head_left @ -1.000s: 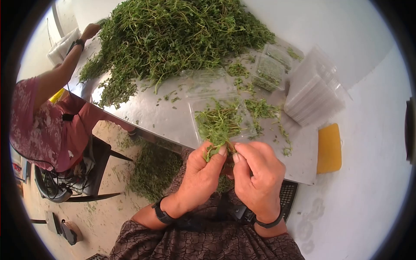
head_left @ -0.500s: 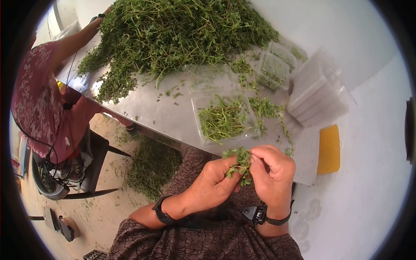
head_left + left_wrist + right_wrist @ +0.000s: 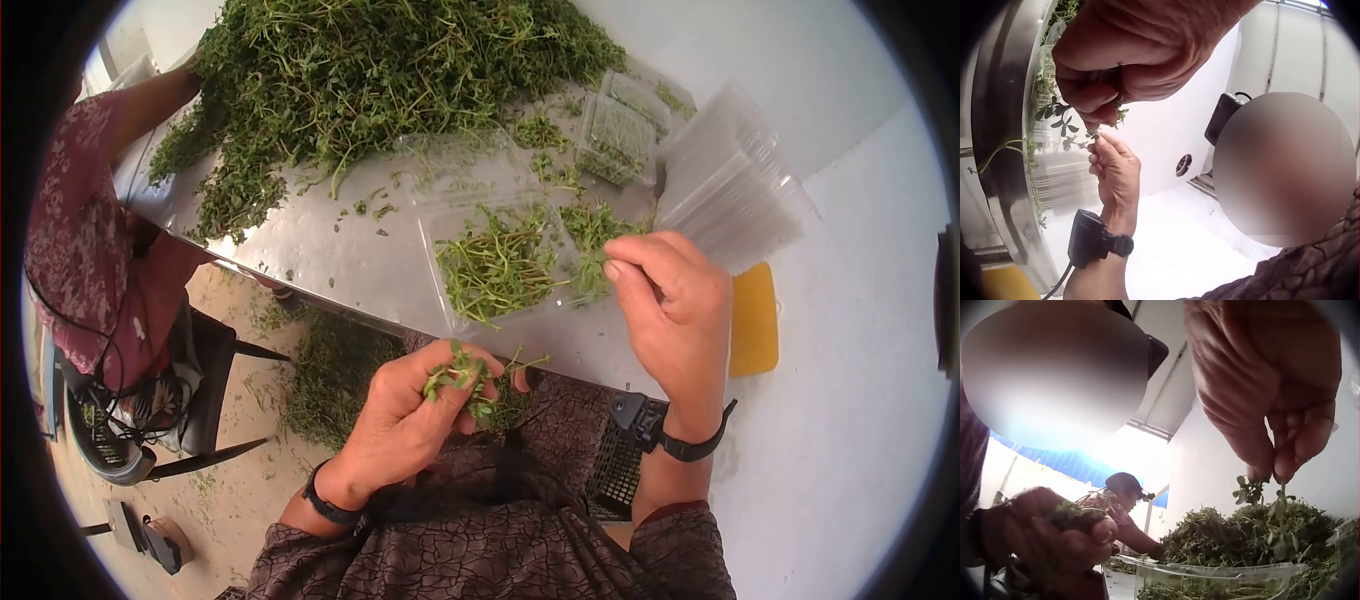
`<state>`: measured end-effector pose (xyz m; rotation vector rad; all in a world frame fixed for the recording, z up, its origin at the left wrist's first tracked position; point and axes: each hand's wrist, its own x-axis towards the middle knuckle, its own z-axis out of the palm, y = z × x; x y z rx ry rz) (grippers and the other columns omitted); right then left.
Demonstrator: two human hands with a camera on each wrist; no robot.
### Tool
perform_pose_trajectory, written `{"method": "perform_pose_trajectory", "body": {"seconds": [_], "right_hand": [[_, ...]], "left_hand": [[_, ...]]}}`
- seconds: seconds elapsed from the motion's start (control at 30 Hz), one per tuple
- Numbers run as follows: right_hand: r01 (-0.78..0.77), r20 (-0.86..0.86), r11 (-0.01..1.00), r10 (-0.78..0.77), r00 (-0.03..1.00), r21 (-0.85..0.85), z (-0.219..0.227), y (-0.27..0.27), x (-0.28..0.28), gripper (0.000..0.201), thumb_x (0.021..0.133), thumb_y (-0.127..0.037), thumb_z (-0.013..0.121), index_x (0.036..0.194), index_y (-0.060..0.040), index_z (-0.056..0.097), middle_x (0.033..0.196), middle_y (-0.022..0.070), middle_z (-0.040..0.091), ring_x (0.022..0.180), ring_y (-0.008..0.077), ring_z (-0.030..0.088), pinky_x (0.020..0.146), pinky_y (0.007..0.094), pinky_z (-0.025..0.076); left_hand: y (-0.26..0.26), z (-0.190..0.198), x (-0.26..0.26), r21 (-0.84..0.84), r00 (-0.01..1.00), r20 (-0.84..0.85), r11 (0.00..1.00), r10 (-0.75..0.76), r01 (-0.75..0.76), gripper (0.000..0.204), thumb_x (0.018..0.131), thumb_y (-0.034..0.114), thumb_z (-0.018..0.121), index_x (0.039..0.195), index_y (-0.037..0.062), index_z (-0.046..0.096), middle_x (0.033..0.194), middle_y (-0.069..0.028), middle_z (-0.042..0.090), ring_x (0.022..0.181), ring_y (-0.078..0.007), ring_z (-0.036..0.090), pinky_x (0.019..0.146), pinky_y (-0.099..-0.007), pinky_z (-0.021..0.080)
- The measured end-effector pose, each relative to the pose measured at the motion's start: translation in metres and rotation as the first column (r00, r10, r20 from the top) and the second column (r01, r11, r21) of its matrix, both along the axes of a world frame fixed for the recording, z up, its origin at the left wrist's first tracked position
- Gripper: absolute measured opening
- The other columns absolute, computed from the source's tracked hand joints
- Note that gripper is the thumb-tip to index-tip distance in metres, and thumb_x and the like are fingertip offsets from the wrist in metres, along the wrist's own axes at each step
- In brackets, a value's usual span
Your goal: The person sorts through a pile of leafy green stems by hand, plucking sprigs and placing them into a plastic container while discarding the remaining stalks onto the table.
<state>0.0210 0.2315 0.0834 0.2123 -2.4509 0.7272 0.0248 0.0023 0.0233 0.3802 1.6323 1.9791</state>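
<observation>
My left hand [image 3: 450, 385] grips a small bunch of green herb sprigs [image 3: 462, 378] below the table edge, over my lap; the left wrist view shows those fingers [image 3: 1100, 109] curled round the stems. My right hand [image 3: 612, 270] is raised at the right side of a clear plastic tray [image 3: 432, 250] that holds a loose layer of sprigs [image 3: 495, 265]. In the right wrist view its fingertips [image 3: 1272, 465] pinch a single sprig [image 3: 1249, 490] that hangs down above the tray. The two hands are apart.
A big pile of herbs [image 3: 370, 70] covers the far end of the metal table [image 3: 330, 260]. A stack of clear trays [image 3: 730, 190], a filled tray [image 3: 615, 135] and a yellow pad [image 3: 753, 320] lie to the right. Another person [image 3: 80, 230] sits at the left.
My right hand has left the bunch and moved up and right to the tray, pinching a sprig. My left hand has dropped lower and left with the bunch.
</observation>
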Motion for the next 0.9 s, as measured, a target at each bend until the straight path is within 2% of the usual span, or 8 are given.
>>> {"method": "perform_pose_trajectory", "body": {"seconds": [0.13,0.2,0.23,0.3,0.4,0.63,0.73,0.9], "right_hand": [[-0.041,0.064,0.999,0.042,0.997,-0.020,-0.003,-0.004,-0.013,0.012,0.077,0.001,0.066,0.089,-0.0015,0.068,0.073,0.0127,0.060,0.061,0.0291,0.058,0.054,0.0353,0.045],[-0.093,0.168,0.989,0.073,0.983,0.113,-0.006,-0.003,-0.019,0.013,0.079,0.004,0.063,0.091,0.0023,0.069,0.081,0.0108,0.064,0.063,0.0188,0.059,0.056,0.0281,0.043],[-0.095,0.170,0.989,0.075,0.983,0.113,-0.007,-0.003,-0.022,0.013,0.079,0.004,0.063,0.091,0.0023,0.069,0.081,0.0108,0.064,0.063,0.0188,0.059,0.056,0.0281,0.043],[-0.165,0.168,0.944,0.120,0.978,0.284,-0.010,-0.006,-0.026,0.005,0.071,0.003,0.061,0.070,-0.0009,0.060,0.068,0.0141,0.053,0.067,0.0329,0.058,0.060,0.0416,0.046],[-0.182,0.221,0.879,0.090,0.971,0.440,-0.013,-0.009,-0.031,0.006,0.068,0.003,0.061,0.066,-0.0011,0.057,0.068,0.0137,0.053,0.068,0.0330,0.058,0.062,0.0416,0.047],[-0.177,0.204,0.819,0.075,0.976,0.546,-0.005,-0.016,-0.034,0.004,0.066,0.001,0.062,0.064,-0.0021,0.059,0.072,0.0139,0.057,0.073,0.0310,0.061,0.065,0.0415,0.050],[-0.150,0.132,0.830,0.093,0.987,0.537,-0.014,-0.019,-0.039,0.007,0.065,0.002,0.061,0.063,-0.0005,0.054,0.068,0.0138,0.051,0.068,0.0338,0.057,0.058,0.0424,0.045],[-0.275,0.227,0.773,0.173,0.959,0.572,-0.024,-0.021,-0.045,0.006,0.067,0.002,0.060,0.064,0.0003,0.055,0.069,0.0139,0.054,0.071,0.0338,0.059,0.062,0.0434,0.048]], "left_hand": [[-0.006,-0.002,-0.001,-0.026,0.999,0.001,0.999,0.047,-0.047,0.023,0.102,0.020,0.049,0.109,0.0032,0.063,0.085,-0.0008,0.064,0.062,-0.0036,0.054,0.057,-0.0185,0.046],[-0.008,-0.002,-0.002,-0.028,0.999,-0.001,0.998,0.050,-0.050,0.023,0.102,0.021,0.050,0.109,0.0035,0.064,0.085,-0.0006,0.064,0.062,-0.0035,0.054,0.057,-0.0185,0.046],[-0.009,-0.002,-0.003,-0.028,0.999,0.006,0.998,0.054,-0.054,0.023,0.102,0.021,0.050,0.109,0.0035,0.064,0.085,-0.0007,0.064,0.062,-0.0035,0.054,0.057,-0.0185,0.046],[-0.010,-0.002,-0.003,-0.027,0.998,0.017,0.998,0.060,-0.059,0.023,0.102,0.021,0.050,0.109,0.0035,0.064,0.085,-0.0009,0.065,0.062,-0.0035,0.054,0.057,-0.0185,0.046],[-0.011,-0.003,-0.004,-0.033,0.998,0.034,0.998,0.055,-0.054,0.023,0.102,0.020,0.050,0.108,0.0035,0.064,0.085,-0.0010,0.065,0.062,-0.0036,0.054,0.057,-0.0186,0.046],[-0.015,0.001,-0.005,-0.067,0.996,0.026,0.994,0.088,-0.086,0.022,0.101,0.019,0.051,0.108,0.0035,0.064,0.084,-0.0011,0.066,0.061,-0.0031,0.054,0.056,-0.0186,0.046],[-0.015,0.000,-0.005,-0.066,0.995,0.031,0.994,0.091,-0.089,0.022,0.101,0.020,0.051,0.107,0.0035,0.064,0.084,-0.0011,0.066,0.060,-0.0030,0.053,0.055,-0.0184,0.046],[-0.016,-0.003,-0.005,-0.068,0.997,0.021,0.995,0.078,-0.076,0.022,0.101,0.021,0.051,0.107,0.0035,0.064,0.084,-0.0009,0.066,0.060,-0.0030,0.053,0.055,-0.0182,0.046]]}}
